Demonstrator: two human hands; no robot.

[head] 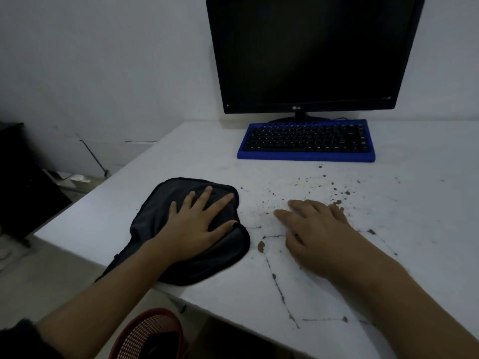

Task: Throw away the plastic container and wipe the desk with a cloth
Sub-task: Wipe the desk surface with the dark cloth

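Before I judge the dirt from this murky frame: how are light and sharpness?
Head view: dim, bluish, no glare; crumbs show clearly on the pale desk; the black cloth under the left hand loses detail; the right hand is slightly blurred; the monitor leans from wide-angle distortion.

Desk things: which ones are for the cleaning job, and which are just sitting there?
For the job: cloth, under the left hand; desk; dirt spots; red basket, maybe the bin.
Just there: monitor; keyboard.
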